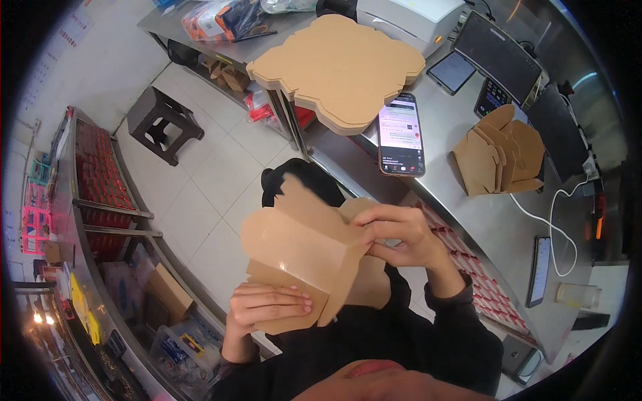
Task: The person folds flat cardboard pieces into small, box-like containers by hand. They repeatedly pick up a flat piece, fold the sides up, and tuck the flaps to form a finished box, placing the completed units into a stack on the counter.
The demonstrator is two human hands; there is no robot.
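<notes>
Steel cntr point(495, 230), 12 to 4 o'clk. Flat kraft blanks point(338, 70), stacked, 12 o'clk. Part-folded kraft ctn point(294, 250), mid-view twd 6. Folded ctns point(501, 157), 2-3 o'clk. L hand point(267, 306), 7 o'clk, clamped on ctn panel; R hand point(401, 235), 4 o'clk, pinching ctn flap.

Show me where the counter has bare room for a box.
The steel counter has two bare patches: between the large phone and the folded boxes, and below those boxes, left of the white cable. The far end is crowded with a cardboard stack and dark screen.
</notes>
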